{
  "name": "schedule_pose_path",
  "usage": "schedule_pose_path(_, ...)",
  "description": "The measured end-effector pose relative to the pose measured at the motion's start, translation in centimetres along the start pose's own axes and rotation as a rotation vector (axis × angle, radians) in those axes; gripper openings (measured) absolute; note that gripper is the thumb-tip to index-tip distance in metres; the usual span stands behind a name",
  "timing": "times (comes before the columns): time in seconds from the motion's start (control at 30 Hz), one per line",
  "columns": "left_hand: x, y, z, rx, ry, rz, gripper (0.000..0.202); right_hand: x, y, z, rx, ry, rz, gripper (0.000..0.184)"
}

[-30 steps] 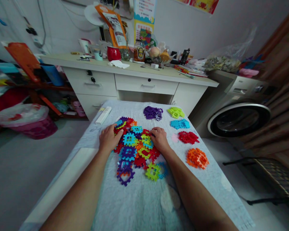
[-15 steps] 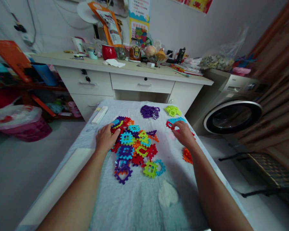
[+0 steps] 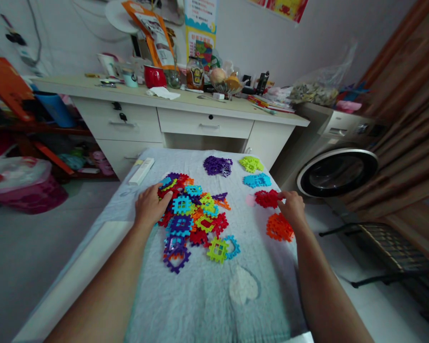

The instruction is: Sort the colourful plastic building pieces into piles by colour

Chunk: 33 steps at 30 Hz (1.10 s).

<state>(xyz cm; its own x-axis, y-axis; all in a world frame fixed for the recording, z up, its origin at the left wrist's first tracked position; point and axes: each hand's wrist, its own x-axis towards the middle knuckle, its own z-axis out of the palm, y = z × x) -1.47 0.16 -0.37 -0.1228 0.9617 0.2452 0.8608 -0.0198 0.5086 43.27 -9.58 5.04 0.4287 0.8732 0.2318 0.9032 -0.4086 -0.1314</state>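
Observation:
My left hand [image 3: 150, 206] rests at the left edge of a mixed heap of plastic interlocking blocks [image 3: 199, 224], its thumb spread from the fingers. The fingertips are partly hidden among the pieces. The heap holds purple, blue, red, green and orange notched frames. Across the table, my right hand [image 3: 292, 207] pinches a red block at the right edge of a red pile [image 3: 266, 198]. Just below that hand lies an orange pile [image 3: 279, 227]. Farther back are a blue pile [image 3: 257, 180], a yellow-green pile [image 3: 251, 164] and a purple pile [image 3: 218, 166].
A pale cloth [image 3: 214, 305] covers the table. On its far left lies a white box [image 3: 142, 171]. A white desk [image 3: 207, 121] with jars and a fruit bowl stands behind. At right are a washing machine [image 3: 336, 171] and a black rack [image 3: 379, 252]; a pink bin [image 3: 28, 190] is at left.
My right hand has moved from over the blue pile down and right to the red pile, carrying a red block. My left hand stays at the heap. The view has shifted slightly.

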Motion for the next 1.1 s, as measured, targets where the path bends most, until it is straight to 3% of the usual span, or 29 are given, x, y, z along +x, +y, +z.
schedule_pose_path(0.13,0.0,0.0,0.0,0.002,-0.004,-0.006,0.058,-0.2,0.1,0.3,0.003,-0.001,-0.014,0.03)
schedule_pose_path(0.3,0.1,-0.1,0.1,0.006,-0.003,0.004,0.06,-0.5,-0.7,-0.9,0.113,0.082,-0.082,0.027)
schedule_pose_path(0.43,0.0,-0.1,0.1,0.002,0.001,0.001,0.059,-1.5,-4.5,-1.6,0.308,0.035,-0.323,0.021)
schedule_pose_path(0.57,0.0,-0.1,0.1,0.006,0.006,-0.003,0.059,-3.8,-9.9,-0.3,0.423,-0.112,-0.537,0.021)
schedule_pose_path(0.73,0.2,-0.2,0.3,0.004,0.008,0.004,0.059,-5.6,-14.1,2.8,0.407,-0.156,-0.579,0.041)
schedule_pose_path(0.9,0.1,-0.2,0.2,0.007,0.007,-0.003,0.059,-5.4,-14.2,5.2,0.374,-0.171,-0.558,0.045)
schedule_pose_path(1.1,-0.1,0.2,-0.1,0.007,0.006,-0.004,0.058,-5.4,-13.9,5.8,0.397,-0.101,-0.574,0.034)
